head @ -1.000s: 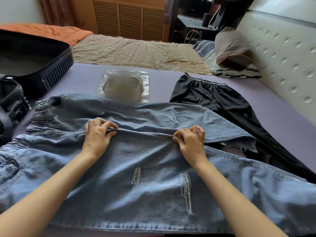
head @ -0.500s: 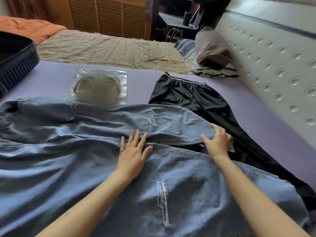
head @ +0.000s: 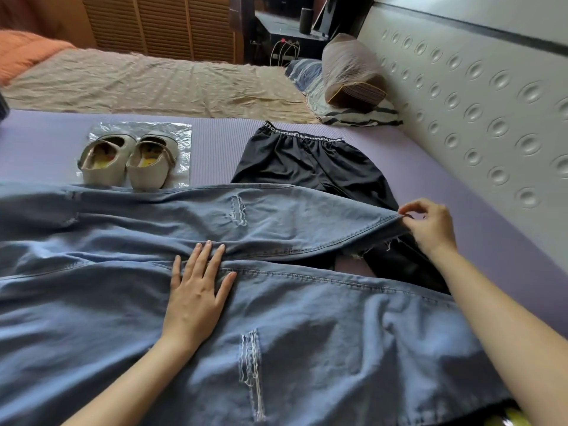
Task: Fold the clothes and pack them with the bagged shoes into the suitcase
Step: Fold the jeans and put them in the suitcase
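Ripped blue jeans (head: 276, 305) lie spread across the purple mat (head: 215, 142), both legs running left to right. My left hand (head: 196, 293) rests flat on the denim near the seam between the two legs. My right hand (head: 430, 226) pinches the frayed hem of the far leg at the right. Black pants (head: 310, 161) with a lettered waistband lie behind, partly under the jeans. A pair of beige shoes (head: 129, 161) sits on a clear plastic bag (head: 181, 133). The suitcase is out of view.
A padded white headboard wall (head: 476, 103) runs along the right. A brown pillow (head: 350, 75) rests on a striped one at the back. Beyond the mat lie a tan sheet (head: 147, 84) and an orange blanket (head: 21, 50).
The view swung right and the suitcase left the frame. My left hand slid right and opened flat on the jeans. My right hand reached out to the far leg's hem and pinched it.
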A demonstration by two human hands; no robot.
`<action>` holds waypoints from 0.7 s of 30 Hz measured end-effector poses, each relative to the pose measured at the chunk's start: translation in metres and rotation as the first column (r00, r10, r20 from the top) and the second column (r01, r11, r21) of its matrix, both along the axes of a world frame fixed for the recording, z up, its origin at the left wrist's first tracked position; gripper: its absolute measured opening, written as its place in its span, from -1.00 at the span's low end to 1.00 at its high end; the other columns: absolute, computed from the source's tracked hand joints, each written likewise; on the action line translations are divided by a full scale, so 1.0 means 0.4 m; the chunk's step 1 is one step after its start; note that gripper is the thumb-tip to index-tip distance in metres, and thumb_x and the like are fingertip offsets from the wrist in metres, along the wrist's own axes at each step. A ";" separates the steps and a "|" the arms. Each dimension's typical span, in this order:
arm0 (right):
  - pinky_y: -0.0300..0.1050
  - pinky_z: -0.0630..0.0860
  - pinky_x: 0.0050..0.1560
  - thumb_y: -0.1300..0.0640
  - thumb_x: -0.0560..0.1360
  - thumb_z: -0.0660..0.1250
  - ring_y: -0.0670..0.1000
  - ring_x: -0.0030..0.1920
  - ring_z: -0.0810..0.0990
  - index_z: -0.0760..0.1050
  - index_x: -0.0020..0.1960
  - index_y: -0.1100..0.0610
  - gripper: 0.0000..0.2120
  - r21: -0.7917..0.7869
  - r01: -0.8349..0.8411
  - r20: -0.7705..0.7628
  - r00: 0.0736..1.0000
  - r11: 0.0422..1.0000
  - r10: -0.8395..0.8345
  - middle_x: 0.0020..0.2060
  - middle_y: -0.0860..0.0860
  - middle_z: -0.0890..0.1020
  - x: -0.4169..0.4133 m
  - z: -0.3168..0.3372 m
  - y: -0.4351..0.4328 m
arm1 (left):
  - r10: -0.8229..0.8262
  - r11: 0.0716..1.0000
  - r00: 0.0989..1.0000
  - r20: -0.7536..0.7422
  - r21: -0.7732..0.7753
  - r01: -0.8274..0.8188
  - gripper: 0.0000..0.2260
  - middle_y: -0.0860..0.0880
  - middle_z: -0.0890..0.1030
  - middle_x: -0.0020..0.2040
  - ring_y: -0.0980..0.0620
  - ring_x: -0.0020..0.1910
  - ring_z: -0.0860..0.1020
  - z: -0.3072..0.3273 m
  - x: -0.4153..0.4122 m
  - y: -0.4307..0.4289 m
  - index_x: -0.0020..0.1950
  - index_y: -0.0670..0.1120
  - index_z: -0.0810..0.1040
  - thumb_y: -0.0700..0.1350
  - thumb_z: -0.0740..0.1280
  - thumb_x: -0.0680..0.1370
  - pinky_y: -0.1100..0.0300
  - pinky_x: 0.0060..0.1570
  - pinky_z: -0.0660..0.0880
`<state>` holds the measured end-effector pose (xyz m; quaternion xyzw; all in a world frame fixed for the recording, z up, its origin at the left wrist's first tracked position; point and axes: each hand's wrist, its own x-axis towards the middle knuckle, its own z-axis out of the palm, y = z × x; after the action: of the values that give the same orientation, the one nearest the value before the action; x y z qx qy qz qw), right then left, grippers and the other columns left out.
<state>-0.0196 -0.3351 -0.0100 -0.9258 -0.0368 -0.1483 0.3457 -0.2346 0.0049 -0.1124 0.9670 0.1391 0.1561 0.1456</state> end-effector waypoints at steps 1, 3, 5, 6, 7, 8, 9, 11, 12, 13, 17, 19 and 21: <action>-0.06 0.44 0.06 0.30 0.39 0.41 0.14 0.04 0.55 0.60 -0.21 0.00 -0.81 -0.060 -0.033 0.066 0.997 0.998 0.037 -0.12 0.13 0.64 0.002 0.026 -0.008 | 0.000 1.000 1.000 0.002 -0.004 0.000 -0.36 0.00 0.22 0.51 0.10 0.51 0.06 0.001 0.000 0.000 0.51 0.02 0.23 0.31 -0.15 0.54 0.04 0.47 -0.15; 0.06 0.46 0.08 0.35 0.39 0.40 0.20 0.00 0.55 0.64 -0.15 0.10 -0.82 -0.202 -0.040 0.234 0.968 0.979 0.088 -0.12 0.18 0.62 -0.012 0.059 -0.018 | 0.000 1.000 1.000 0.010 -0.011 0.000 -0.38 0.00 0.22 0.51 0.11 0.51 0.05 0.002 0.000 -0.002 0.51 0.02 0.22 0.28 -0.12 0.54 0.04 0.48 -0.16; 0.14 0.47 0.07 0.42 0.35 0.37 0.25 -0.03 0.56 0.65 -0.17 0.15 -0.79 -0.353 -0.067 0.358 0.912 0.933 0.201 -0.17 0.19 0.62 -0.041 0.049 -0.026 | -0.003 1.000 1.000 0.015 -0.014 0.003 -0.38 0.00 0.22 0.51 0.11 0.51 0.05 0.003 0.001 -0.002 0.51 0.02 0.22 0.28 -0.12 0.54 0.04 0.48 -0.16; 0.12 0.44 0.10 0.44 0.34 0.35 0.25 -0.01 0.57 0.66 -0.19 0.14 -0.76 -0.433 -0.121 0.334 0.899 0.893 0.284 -0.17 0.17 0.64 -0.058 0.025 -0.028 | -0.002 1.000 1.000 0.014 -0.015 0.003 -0.37 0.00 0.22 0.51 0.11 0.51 0.06 0.002 0.001 -0.001 0.51 0.02 0.23 0.29 -0.13 0.54 0.04 0.48 -0.15; 0.08 0.37 0.18 0.44 0.34 0.33 0.23 0.04 0.57 0.67 -0.21 0.10 -0.72 -0.498 -0.209 0.211 0.912 0.842 0.351 -0.13 0.14 0.66 -0.078 -0.003 -0.029 | -0.004 1.000 1.000 0.014 -0.015 0.004 -0.35 0.00 0.23 0.51 0.10 0.51 0.06 0.002 0.000 0.000 0.50 0.02 0.24 0.31 -0.16 0.54 0.05 0.48 -0.16; 0.03 0.25 0.30 0.44 0.35 0.32 0.13 0.10 0.56 0.68 -0.20 0.04 -0.66 -0.517 -0.316 0.003 0.929 0.795 0.371 -0.08 0.06 0.68 -0.102 -0.028 -0.026 | -0.006 1.000 1.000 0.014 -0.018 0.006 -0.33 0.00 0.24 0.51 0.10 0.51 0.07 0.001 -0.001 0.001 0.50 0.02 0.25 0.33 -0.19 0.54 0.06 0.47 -0.16; -0.02 0.11 0.39 0.43 0.37 0.29 -0.02 0.12 0.55 0.66 -0.17 -0.03 -0.62 -0.493 -0.388 -0.171 0.921 0.779 0.351 -0.06 -0.06 0.68 -0.119 -0.051 -0.029 | -0.009 1.000 1.000 0.016 -0.025 0.009 -0.31 -0.01 0.25 0.50 0.10 0.51 0.08 0.002 -0.002 0.003 0.49 0.01 0.26 0.34 -0.22 0.53 0.07 0.47 -0.17; 0.02 0.11 0.42 0.38 0.42 0.24 -0.16 0.02 0.59 0.61 -0.10 -0.09 -0.62 -0.245 -0.337 -0.270 0.924 0.909 0.270 -0.17 -0.24 0.67 -0.141 -0.064 -0.032 | -0.014 0.999 1.000 0.017 -0.039 0.015 -0.29 -0.02 0.29 0.48 0.07 0.50 0.13 0.008 -0.005 0.004 0.49 0.00 0.28 0.35 -0.25 0.53 0.08 0.47 -0.18; 0.06 0.27 0.34 0.36 0.45 0.22 -0.07 -0.03 0.63 0.60 -0.03 -0.03 -0.66 -0.047 -0.243 -0.252 0.942 0.969 0.223 -0.24 -0.23 0.68 -0.143 -0.058 -0.034 | -0.013 0.999 1.000 0.021 -0.046 0.014 -0.29 -0.04 0.32 0.47 0.05 0.49 0.16 0.012 -0.004 0.004 0.48 0.00 0.28 0.35 -0.24 0.53 0.08 0.46 -0.19; 0.02 0.40 0.22 0.34 0.49 0.21 0.03 -0.05 0.63 0.59 0.05 0.04 -0.70 0.150 -0.149 -0.247 0.952 0.977 0.183 -0.28 -0.17 0.69 -0.138 -0.051 -0.037 | -0.013 0.999 1.000 0.026 -0.050 0.015 -0.29 -0.06 0.35 0.45 0.02 0.48 0.20 0.017 -0.005 0.003 0.48 0.00 0.29 0.36 -0.24 0.53 0.09 0.46 -0.21; -0.02 0.45 0.19 0.10 0.56 0.29 0.12 0.10 0.57 0.54 0.13 0.13 -0.81 0.276 0.002 -0.283 0.956 0.961 0.079 -0.10 0.05 0.66 -0.102 -0.051 -0.013 | -0.017 0.999 0.996 0.085 -0.033 0.019 -0.35 -0.10 0.40 0.40 -0.05 0.46 0.24 0.058 0.007 -0.013 0.45 0.00 0.34 0.32 -0.12 0.53 0.04 0.45 -0.25; 0.00 0.37 0.25 -0.06 0.53 0.31 0.17 0.23 0.45 0.53 0.19 0.11 -0.67 0.141 0.056 -0.312 0.950 0.988 -0.009 -0.01 0.06 0.62 -0.073 -0.070 0.002 | -0.045 0.996 0.991 0.129 -0.066 0.054 -0.39 -0.09 0.37 0.43 -0.02 0.48 0.20 0.092 0.038 -0.044 0.44 0.00 0.35 0.26 -0.10 0.53 0.04 0.46 -0.23; 0.01 0.25 0.29 -0.18 0.52 0.28 0.20 0.32 0.30 0.48 0.28 0.11 -0.53 -0.039 0.122 -0.371 0.920 0.992 -0.128 0.13 0.06 0.59 -0.042 -0.082 0.015 | -0.107 0.990 0.983 0.151 -0.076 0.119 -0.40 -0.06 0.27 0.49 0.02 0.51 0.12 0.125 0.095 -0.086 0.47 0.04 0.29 0.25 -0.13 0.53 0.06 0.47 -0.21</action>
<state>-0.0365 -0.3293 -0.0427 -0.9401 0.0877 0.0085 0.3294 -0.1966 -0.0294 -0.0626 0.9521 0.0793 0.2123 0.2051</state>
